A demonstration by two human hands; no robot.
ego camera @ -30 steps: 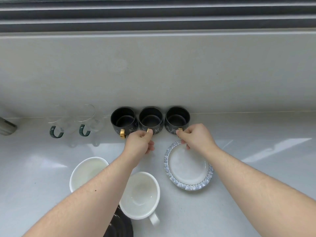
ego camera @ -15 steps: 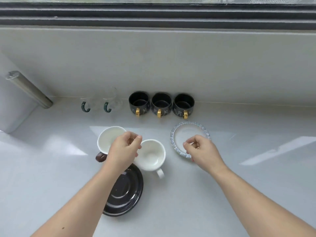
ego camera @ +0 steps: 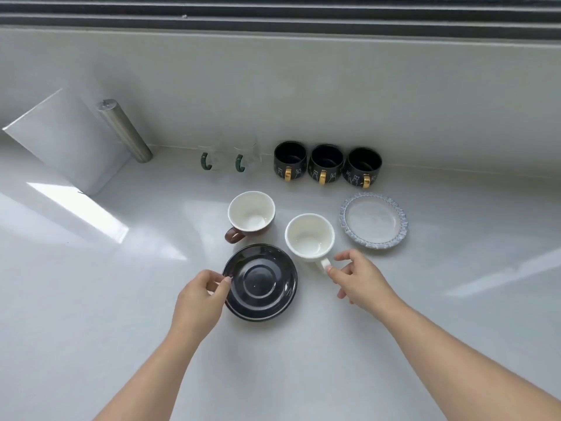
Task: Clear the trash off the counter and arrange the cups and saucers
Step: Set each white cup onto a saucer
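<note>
My left hand (ego camera: pixel 200 299) pinches the left rim of a black saucer (ego camera: pixel 261 282) lying on the white counter. To its right stands a white cup (ego camera: pixel 309 237), and my right hand (ego camera: pixel 358 279) has thumb and forefinger at its handle (ego camera: pixel 324 265). A brown cup with a white inside (ego camera: pixel 251 214) stands just behind the saucer. A blue-rimmed saucer (ego camera: pixel 374 220) lies to the right. Against the back wall three black cups with gold handles (ego camera: pixel 326 162) stand in a row, with two clear glass mugs with green handles (ego camera: pixel 226 159) to their left.
A steel cylinder (ego camera: pixel 124 130) leans at the back left beside a white box-like block (ego camera: pixel 69 141). The white counter (ego camera: pixel 303 360) runs wide in front and to both sides. A window sill and dark frame run along the back.
Both hands drew back from the black cups toward me. The left went to the black saucer's rim, the right to the white cup's handle. The view pulled back.
</note>
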